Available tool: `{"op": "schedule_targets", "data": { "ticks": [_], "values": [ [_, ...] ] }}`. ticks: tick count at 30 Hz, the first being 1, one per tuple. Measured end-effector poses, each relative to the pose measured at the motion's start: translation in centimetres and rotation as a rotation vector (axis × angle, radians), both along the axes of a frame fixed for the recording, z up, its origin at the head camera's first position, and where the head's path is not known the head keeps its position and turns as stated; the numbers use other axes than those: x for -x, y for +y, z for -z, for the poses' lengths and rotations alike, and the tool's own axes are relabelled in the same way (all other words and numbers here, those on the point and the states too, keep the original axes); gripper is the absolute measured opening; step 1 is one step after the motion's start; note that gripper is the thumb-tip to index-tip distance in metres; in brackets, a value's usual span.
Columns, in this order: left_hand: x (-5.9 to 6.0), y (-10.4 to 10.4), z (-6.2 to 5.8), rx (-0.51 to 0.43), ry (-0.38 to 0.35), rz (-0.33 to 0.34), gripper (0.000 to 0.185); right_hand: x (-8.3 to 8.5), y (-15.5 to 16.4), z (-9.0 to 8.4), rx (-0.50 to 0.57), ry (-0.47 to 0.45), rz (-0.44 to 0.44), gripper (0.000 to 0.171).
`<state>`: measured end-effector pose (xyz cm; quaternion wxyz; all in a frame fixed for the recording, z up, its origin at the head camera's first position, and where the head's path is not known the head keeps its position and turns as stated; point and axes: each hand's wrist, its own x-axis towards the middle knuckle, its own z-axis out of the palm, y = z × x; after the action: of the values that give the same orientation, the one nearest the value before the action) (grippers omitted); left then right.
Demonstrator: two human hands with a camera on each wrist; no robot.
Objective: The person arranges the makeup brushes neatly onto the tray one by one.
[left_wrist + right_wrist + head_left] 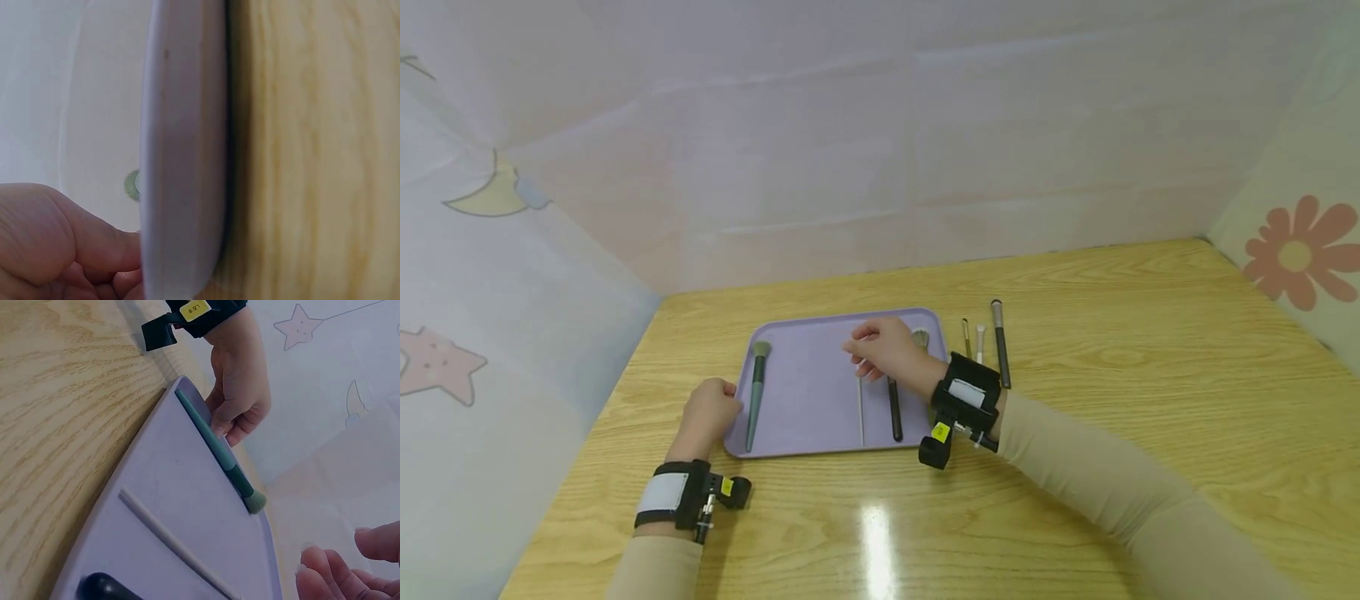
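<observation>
the right hand (887,350) is held over the middle of the purple tray (808,408), fingers loosely curled and holding nothing, as the right wrist view shows bare fingertips (315,575) above the tray. directly beneath them a thin white stick (861,408) is laid, its long axis running from 12 to 6 o'clock; whether it is touched by the fingers cannot be told. just at 3 o'clock of it a black brush (895,412) is laid parallel, its head partly hidden by the hand. the left hand (707,412) is rested against the tray's rim at 9 o'clock, fingers curled at the edge, beside a green brush (756,396). the right hand is nearer to the stick. three more brushes (988,342) are laid on the table (1075,467) at 3 o'clock of the tray.
</observation>
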<state>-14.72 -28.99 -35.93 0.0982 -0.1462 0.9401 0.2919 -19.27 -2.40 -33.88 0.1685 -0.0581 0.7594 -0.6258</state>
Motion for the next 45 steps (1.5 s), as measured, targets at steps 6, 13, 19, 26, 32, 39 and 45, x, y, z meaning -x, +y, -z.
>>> {"op": "schedule_targets", "data": {
  "ticks": [6,13,19,26,32,39,45],
  "values": [
    [-0.1,0.1,-0.2,-0.002,-0.009,-0.004,0.036,0.2,0.8,0.3,-0.016,0.005,0.013,0.027],
    [0.0,0.0,0.0,0.001,-0.019,-0.009,0.034,0.0,2.5,0.4,-0.024,0.033,0.008,0.030],
    [0.0,0.1,-0.1,-0.005,-0.015,-0.012,0.035,0.1,4.5,0.4,-0.064,0.061,0.010,0.033],
    [0.1,0.0,0.0,0.007,-0.006,-0.024,0.035,0.2,6.5,0.7,-0.076,0.042,0.045,0.037],
    [-0.1,0.0,-0.1,-0.003,-0.025,-0.016,0.036,0.2,7.4,0.8,-0.089,0.042,0.069,0.034],
    [-0.1,0.1,-0.1,-0.003,-0.029,-0.023,0.035,0.1,8.2,0.9,-0.078,0.067,0.085,0.031],
    [-0.2,0.3,-0.3,-0.008,-0.037,-0.024,0.035,0.1,9.3,1.1,-0.105,0.060,0.091,0.032]
  ]
}}
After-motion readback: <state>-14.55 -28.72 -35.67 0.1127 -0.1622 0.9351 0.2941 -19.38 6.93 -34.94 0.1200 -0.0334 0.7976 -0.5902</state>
